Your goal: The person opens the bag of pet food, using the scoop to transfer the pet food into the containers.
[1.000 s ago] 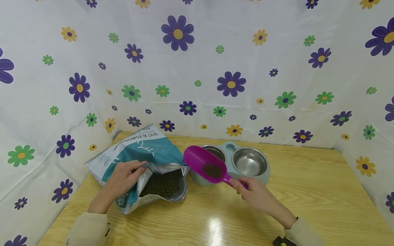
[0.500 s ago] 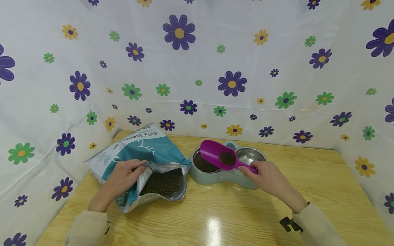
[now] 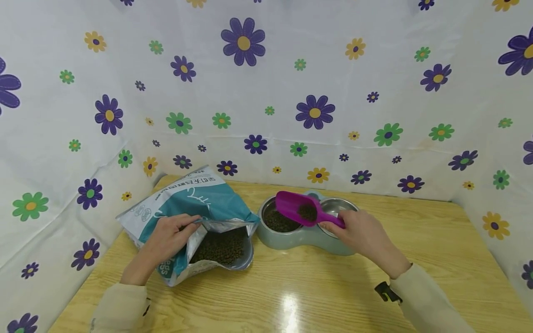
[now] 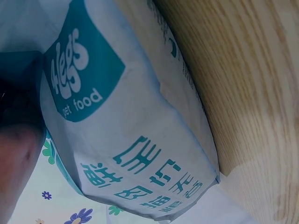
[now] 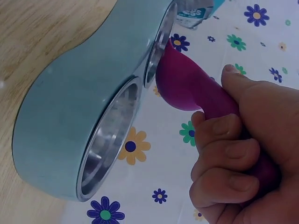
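My left hand (image 3: 168, 238) pinches the upper edge of the opening of a teal and white pet food bag (image 3: 220, 199). Brown kibble (image 3: 220, 247) fills the bag's mouth. In the left wrist view, the printed bag (image 4: 126, 135) takes up the middle. The handle of a magenta scoop (image 3: 289, 203) is gripped in my right hand (image 3: 366, 236), its fingers curled round it in the right wrist view. Some kibble lies in the scoop near the handle. The scoop hangs tilted over the left metal bowl (image 3: 263, 222), which holds kibble, and partly hides it.
Both bowls sit in a pale blue-green double holder (image 3: 287, 241), right of the bag. Silver metal shows inside the right bowl (image 5: 112, 140), which my right hand overlaps in the head view. A flowered cloth (image 3: 266, 83) hangs behind the wooden table (image 3: 233, 305).
My right hand has carried the scoop rightward from near the bag's edge to over the left bowl, uncovering the kibble there. During the last half second it shifted only slightly. My left hand stays put.
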`<state>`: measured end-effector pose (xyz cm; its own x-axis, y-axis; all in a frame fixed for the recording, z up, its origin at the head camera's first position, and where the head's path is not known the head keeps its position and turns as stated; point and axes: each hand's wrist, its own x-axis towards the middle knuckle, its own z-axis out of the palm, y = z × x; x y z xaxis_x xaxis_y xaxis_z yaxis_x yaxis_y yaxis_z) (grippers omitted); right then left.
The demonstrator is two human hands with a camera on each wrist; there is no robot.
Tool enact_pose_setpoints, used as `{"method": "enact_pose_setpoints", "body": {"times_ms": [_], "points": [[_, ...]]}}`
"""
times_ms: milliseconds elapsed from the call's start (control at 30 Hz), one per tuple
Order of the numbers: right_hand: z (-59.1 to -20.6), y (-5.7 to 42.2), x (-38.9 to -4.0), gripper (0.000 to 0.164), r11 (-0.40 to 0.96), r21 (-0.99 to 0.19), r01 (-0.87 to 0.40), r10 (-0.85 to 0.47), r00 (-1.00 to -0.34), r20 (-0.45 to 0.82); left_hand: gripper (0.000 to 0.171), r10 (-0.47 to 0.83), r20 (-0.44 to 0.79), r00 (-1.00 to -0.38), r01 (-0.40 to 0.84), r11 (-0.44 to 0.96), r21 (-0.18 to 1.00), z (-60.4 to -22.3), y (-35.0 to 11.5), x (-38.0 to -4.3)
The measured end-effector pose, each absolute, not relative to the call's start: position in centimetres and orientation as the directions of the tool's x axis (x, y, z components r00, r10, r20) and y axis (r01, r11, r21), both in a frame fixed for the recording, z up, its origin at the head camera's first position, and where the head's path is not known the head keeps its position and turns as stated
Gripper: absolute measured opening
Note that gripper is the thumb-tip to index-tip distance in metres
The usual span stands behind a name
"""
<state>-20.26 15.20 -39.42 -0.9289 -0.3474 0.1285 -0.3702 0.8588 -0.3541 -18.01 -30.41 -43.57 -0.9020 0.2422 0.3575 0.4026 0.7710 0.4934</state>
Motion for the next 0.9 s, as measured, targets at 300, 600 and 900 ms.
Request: {"method": "enact_pose_setpoints", "body": {"times_ms": [300, 600, 900], "points": [[-39.7, 14.9, -20.5, 0.048, 0.884, -0.225, -0.409, -0.362, -0.905, 0.223, 0.025, 0.243, 0.359, -0.901, 0.401, 0.78, 0.48, -43.5, -30.4, -18.0], [-39.8, 13.7, -20.4, 0.053, 0.903, -0.071, -0.424, -0.38, -0.865, 0.329, 0.025, 0.241, 0.361, -0.901, 0.403, 0.775, 0.487, -43.7, -30.5, -17.9], [-40.2, 13.0, -20.4, 0.056, 0.906, 0.066, -0.418, -0.408, -0.821, 0.4, 0.025, 0.236, 0.354, -0.905, 0.395, 0.775, 0.493, -43.6, -30.5, -17.9]]}}
